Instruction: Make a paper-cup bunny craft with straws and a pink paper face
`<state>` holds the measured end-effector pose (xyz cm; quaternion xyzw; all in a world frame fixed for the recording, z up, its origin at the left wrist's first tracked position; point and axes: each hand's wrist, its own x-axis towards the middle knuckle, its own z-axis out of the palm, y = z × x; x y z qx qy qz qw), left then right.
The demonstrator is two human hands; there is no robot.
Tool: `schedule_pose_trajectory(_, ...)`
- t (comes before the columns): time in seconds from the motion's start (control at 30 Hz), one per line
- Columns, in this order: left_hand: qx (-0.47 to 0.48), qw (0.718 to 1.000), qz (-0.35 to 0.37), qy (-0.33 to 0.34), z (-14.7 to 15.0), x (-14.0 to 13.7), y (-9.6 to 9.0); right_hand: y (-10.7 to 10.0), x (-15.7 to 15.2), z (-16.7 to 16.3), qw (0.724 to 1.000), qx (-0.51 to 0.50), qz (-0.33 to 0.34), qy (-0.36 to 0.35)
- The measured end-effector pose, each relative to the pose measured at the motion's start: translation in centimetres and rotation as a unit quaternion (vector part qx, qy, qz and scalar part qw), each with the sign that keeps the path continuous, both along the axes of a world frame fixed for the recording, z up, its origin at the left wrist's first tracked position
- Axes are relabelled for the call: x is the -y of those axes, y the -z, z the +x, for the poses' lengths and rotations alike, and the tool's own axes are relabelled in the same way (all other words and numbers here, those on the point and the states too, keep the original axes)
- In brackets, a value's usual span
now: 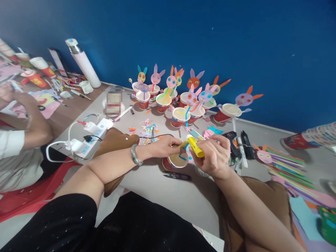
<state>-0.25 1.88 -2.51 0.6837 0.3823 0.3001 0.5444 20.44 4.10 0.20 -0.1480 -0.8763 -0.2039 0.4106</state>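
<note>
At the centre of the frame, the right hand point(214, 155) is clamped around a yellow glue stick point(195, 146), its tip angled toward the left hand point(164, 146). The left hand's fingers are pinched together on coloured paper strips point(183, 144) just above a paper cup point(177, 161). Small scissors point(177, 175) lie just below the cup on the grey table point(168, 192). Finished bunny cups point(183, 101) stand above, near the blue wall point(236, 42).

Scissors point(177, 175) lie before a paper cup point(178, 161); finished rabbit cups point(181, 101) stand behind, against the wall point(236, 42).
</note>
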Motion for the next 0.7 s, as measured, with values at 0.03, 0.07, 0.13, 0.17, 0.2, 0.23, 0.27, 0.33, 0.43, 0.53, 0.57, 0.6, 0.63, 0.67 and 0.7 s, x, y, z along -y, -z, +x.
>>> schedule_pose_trajectory(0.03, 0.0, 1.0, -0.002, 0.002, -0.01, -0.03, -0.03, 0.0, 0.03, 0.03, 1.0, -0.009, 0.004, -0.01)
schedule_pose_trajectory(0.07, -0.003, 1.0, -0.003, 0.004, -0.02, -0.1, -0.04, -0.01, 0.11, 0.02, 1.0, -0.015, 0.007, -0.024)
schedule_pose_trajectory(0.13, -0.012, 1.0, 0.0, 0.009, -0.03, -0.27, -0.02, -0.09, 0.32, -0.11, 0.998, 0.001, 0.004, -0.056)
schedule_pose_trajectory(0.17, -0.015, 1.0, 0.004, 0.011, -0.03, -0.35, 0.0, -0.13, 0.42, -0.2, 0.998, 0.02, -0.001, -0.066)
schedule_pose_trajectory(0.2, -0.017, 1.0, 0.009, 0.01, -0.03, -0.41, 0.03, -0.15, 0.47, -0.29, 0.997, 0.041, -0.005, -0.071)
schedule_pose_trajectory(0.23, -0.018, 1.0, 0.014, 0.008, -0.03, -0.44, 0.06, -0.13, 0.48, -0.34, 0.996, 0.057, -0.01, -0.069)
schedule_pose_trajectory(0.27, -0.019, 1.0, 0.017, 0.003, -0.04, -0.44, 0.1, -0.08, 0.44, -0.36, 0.996, 0.067, -0.013, -0.063)
schedule_pose_trajectory(0.33, -0.024, 1.0, 0.018, -0.005, -0.07, -0.36, 0.13, 0.15, 0.24, -0.24, 0.997, 0.06, -0.009, -0.044)
schedule_pose_trajectory(0.43, -0.03, 0.999, 0.011, 0.001, -0.13, -0.23, 0.07, 0.51, -0.07, 0.14, 0.999, 0.031, 0.004, -0.016)
schedule_pose_trajectory(0.53, -0.02, 1.0, 0.004, 0.014, -0.14, -0.25, -0.09, 0.5, -0.01, 0.29, 0.999, 0.003, 0.016, -0.031)
schedule_pose_trajectory(0.57, -0.018, 1.0, 0.003, 0.016, -0.13, -0.29, -0.15, 0.4, 0.1, 0.24, 0.999, 0.001, 0.017, -0.048)
schedule_pose_trajectory(0.6, -0.016, 1.0, 0.003, 0.018, -0.12, -0.33, -0.21, 0.28, 0.24, 0.14, 0.998, 0.005, 0.016, -0.063)
schedule_pose_trajectory(0.63, -0.015, 1.0, 0.004, 0.02, -0.1, -0.38, -0.27, 0.15, 0.39, 0.01, 0.997, 0.017, 0.013, -0.075)
schedule_pose_trajectory(0.67, -0.013, 1.0, 0.004, 0.022, -0.09, -0.42, -0.31, 0.04, 0.52, -0.13, 0.996, 0.033, 0.009, -0.081)
schedule_pose_trajectory(0.7, -0.012, 1.0, 0.007, 0.022, -0.09, -0.44, -0.33, -0.04, 0.61, -0.25, 0.996, 0.048, 0.005, -0.08)
